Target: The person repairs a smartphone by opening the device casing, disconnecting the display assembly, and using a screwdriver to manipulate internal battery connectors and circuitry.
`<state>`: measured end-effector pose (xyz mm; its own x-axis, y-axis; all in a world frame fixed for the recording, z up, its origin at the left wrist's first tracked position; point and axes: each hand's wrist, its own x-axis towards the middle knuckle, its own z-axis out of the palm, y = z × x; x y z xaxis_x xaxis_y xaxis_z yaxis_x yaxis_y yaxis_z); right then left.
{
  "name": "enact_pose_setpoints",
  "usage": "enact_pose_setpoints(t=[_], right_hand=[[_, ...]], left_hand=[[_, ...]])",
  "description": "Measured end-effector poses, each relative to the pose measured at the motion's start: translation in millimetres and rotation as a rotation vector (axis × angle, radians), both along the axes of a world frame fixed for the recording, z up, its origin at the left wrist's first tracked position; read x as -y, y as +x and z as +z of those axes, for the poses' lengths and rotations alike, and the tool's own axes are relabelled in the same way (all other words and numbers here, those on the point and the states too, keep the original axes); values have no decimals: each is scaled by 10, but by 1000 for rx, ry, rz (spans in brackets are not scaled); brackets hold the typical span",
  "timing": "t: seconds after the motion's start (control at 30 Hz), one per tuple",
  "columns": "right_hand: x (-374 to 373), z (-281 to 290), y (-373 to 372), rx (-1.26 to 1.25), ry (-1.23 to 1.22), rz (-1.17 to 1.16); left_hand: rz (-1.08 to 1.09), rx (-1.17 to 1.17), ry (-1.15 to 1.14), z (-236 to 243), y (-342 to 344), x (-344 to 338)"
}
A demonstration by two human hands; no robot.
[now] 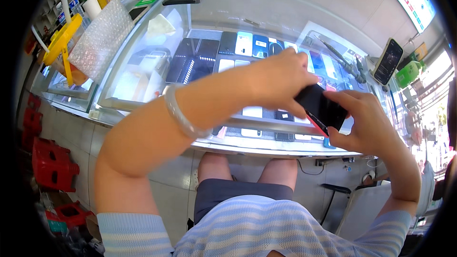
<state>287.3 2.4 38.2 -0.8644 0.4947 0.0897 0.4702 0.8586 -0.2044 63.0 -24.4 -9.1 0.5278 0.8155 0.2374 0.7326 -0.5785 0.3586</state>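
A smartphone (324, 106) with a dark screen and a red edge is held tilted above the right part of a glass display counter (227, 1). My left hand (282, 80) reaches across from the left and grips its upper left end between thumb and fingers. From the right, my right hand (365, 116) pinches the opposite side, thumb at the lower edge and fingers over the top. Beneath the glass lie several phones, among them a white phone (244, 44), and a dark tablet (193, 62). A pale bangle (178, 114) circles my left forearm.
Right of my hands, another phone (388, 62) stands upright with its screen lit, beside a green bottle (408, 74). Bubble wrap (102, 38) and a yellow-rimmed container (62, 43) crowd the left end. Red stools (53, 164) stand on the floor at left.
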Motion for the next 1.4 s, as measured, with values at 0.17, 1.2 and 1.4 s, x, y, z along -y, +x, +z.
enact_pose_setpoints(t=[0.17,1.2,1.4], right_hand=[[29,105,9,-46,-43,-43],[-1514,-296,131,-51,277,-198],[-1496,-321,99,-3,252,-205]], left_hand=[[150,66,143,-96,172,164],[256,777,-244,-223,87,-141],[323,707,-258,-194,103,-74]])
